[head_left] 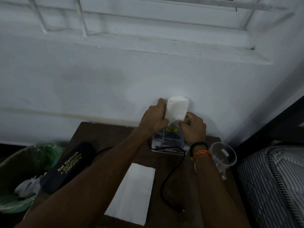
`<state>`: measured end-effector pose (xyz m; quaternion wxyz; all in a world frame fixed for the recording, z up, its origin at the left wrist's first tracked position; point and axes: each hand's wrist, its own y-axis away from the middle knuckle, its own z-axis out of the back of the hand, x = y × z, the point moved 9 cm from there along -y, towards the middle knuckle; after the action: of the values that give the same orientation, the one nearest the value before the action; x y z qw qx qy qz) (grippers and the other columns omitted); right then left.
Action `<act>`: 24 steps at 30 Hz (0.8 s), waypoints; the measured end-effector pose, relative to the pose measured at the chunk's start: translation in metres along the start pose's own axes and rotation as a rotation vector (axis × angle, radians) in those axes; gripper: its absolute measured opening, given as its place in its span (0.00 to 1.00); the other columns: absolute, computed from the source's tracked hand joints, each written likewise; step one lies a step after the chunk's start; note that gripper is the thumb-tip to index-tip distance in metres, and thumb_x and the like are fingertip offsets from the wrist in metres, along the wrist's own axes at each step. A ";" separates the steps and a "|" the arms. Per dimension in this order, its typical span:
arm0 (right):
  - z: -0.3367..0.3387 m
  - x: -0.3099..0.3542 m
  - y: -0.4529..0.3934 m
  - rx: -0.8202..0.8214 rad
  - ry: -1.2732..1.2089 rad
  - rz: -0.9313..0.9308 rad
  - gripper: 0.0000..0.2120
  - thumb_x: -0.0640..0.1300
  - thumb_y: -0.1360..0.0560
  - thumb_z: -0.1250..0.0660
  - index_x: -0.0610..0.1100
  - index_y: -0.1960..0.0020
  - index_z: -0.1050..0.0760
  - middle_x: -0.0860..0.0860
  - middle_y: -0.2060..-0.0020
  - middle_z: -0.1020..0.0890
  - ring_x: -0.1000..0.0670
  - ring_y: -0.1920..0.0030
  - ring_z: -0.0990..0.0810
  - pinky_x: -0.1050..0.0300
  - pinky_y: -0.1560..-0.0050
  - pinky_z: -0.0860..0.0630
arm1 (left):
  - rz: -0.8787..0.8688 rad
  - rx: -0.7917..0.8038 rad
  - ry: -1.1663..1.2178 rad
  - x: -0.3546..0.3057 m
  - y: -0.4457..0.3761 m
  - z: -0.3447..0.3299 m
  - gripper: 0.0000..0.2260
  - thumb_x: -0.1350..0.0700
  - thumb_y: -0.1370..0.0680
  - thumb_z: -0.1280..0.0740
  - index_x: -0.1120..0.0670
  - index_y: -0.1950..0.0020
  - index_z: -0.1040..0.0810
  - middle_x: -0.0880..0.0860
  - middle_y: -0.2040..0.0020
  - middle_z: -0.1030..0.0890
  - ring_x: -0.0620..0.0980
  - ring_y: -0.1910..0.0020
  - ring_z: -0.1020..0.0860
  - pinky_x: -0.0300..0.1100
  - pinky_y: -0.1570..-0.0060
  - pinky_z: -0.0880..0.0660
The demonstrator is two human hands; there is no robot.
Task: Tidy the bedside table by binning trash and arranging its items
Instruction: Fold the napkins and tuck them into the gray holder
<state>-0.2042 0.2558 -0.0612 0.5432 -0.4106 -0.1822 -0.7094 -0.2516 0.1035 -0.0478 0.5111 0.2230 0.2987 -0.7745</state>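
A folded white tissue [177,109] stands upright against the wall at the back of the dark bedside table [102,134]. My left hand [153,120] grips its left edge and my right hand [192,128] pinches its lower right corner. Just below both hands lies a white box with a clear window [167,142]. A second folded white tissue [133,193] lies flat near the table's front. A black spectacle case with gold lettering [69,165] sits on the left, a clear plastic cup [223,155] on the right. A black cable [167,186] loops across the middle.
A bin with a green liner [9,204] stands left of the table and holds crumpled white paper [28,186]. A striped mattress [276,181] and dark bed frame [271,125] border the right side. The white wall rises directly behind the table.
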 end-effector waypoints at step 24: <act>0.009 -0.003 -0.001 -0.077 -0.052 0.030 0.10 0.47 0.26 0.27 0.42 0.48 0.16 0.48 0.54 0.14 0.50 0.55 0.19 0.58 0.52 0.25 | 0.042 -0.049 0.185 0.004 0.001 0.011 0.21 0.56 0.37 0.21 0.53 0.50 0.27 0.50 0.57 0.18 0.50 0.60 0.18 0.51 0.61 0.19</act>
<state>-0.2019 0.2640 -0.0579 0.5324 -0.4522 -0.1626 -0.6968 -0.2529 0.0936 -0.0427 0.5027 0.2871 0.3585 -0.7324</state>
